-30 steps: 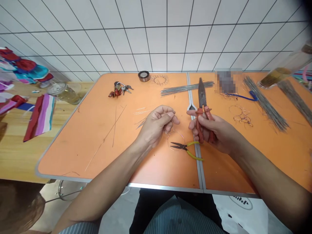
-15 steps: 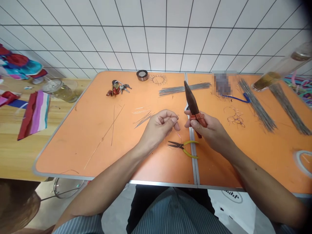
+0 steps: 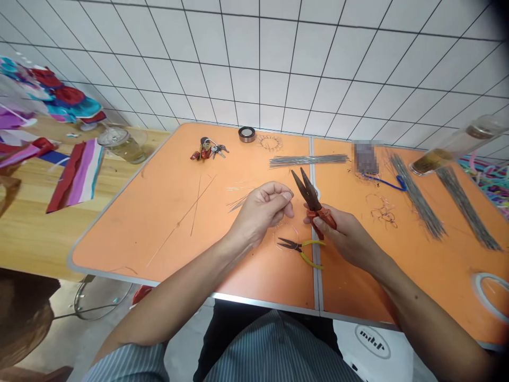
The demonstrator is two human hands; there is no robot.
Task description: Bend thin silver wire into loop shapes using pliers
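Note:
My right hand [image 3: 342, 229] is wrapped round the red handles of a pair of pliers [image 3: 312, 199], whose dark jaws are parted and point up and away. Just left of the jaws, my left hand [image 3: 267, 207] is closed in a pinch on a thin wire; a fine loop of this wire [image 3: 297, 233] seems to hang below the fingers. The tips of the pliers are close to the pinched fingers but apart from them. Below both hands, yellow-handled needle-nose pliers [image 3: 296, 245] lie spread on the orange table [image 3: 238, 270].
Wire bundles lie at the back [image 3: 308, 160] and on the right [image 3: 417, 196]. Behind my left hand are short loose wires [image 3: 237, 203]. Keys [image 3: 210, 150], a tape roll [image 3: 247, 135], a tilted glass bottle [image 3: 441, 154] and tangled wire [image 3: 384, 212] are also on the table.
The red-handled pliers have gone from closed to open jaws, and they have tilted left towards my left hand. My left hand keeps its pinch. The camera view has shifted slightly.

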